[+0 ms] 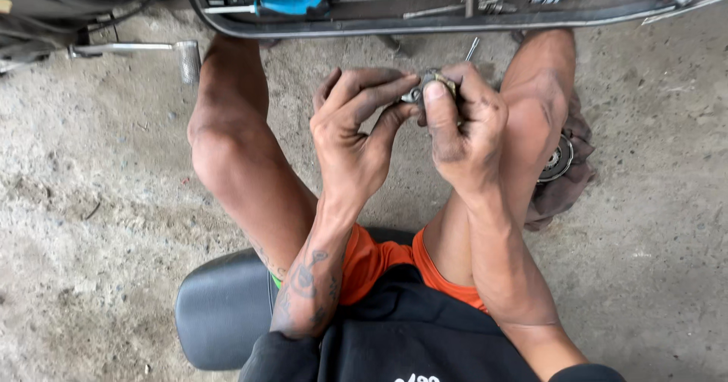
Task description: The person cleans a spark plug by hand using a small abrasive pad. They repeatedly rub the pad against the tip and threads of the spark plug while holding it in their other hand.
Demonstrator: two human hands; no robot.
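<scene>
a small metal part (429, 86), grey with a brassy edge, sits pinched between both hands above the person's knees, roughly in the middle of the view. the left hand (355, 136) curls its fingers over the top and presses fingertips and thumb against the part's left side. the right hand (464, 128) grips it from the right, the grimy thumb laid flat across its front, the other fingers wrapped behind. both hands are closed tight on the part, touching each other at the fingertips. a thin metal pin (472, 48) pokes up just behind the right hand; whether it joins the part cannot be told.

the person sits on a low black padded stool (220, 306) on the rough concrete floor (98, 223), wearing orange shorts (379, 261) and a black top. beside the right leg lies a brown rag (565, 181) with a round metal bearing-like disc (559, 158) resting on it. ahead, a dark tray (425, 27) holds tools, among them a blue-handled screwdriver (288, 4) and a few sockets and bits. to the left, a metal lever with a cylindrical end (144, 48) reaches over the floor.
</scene>
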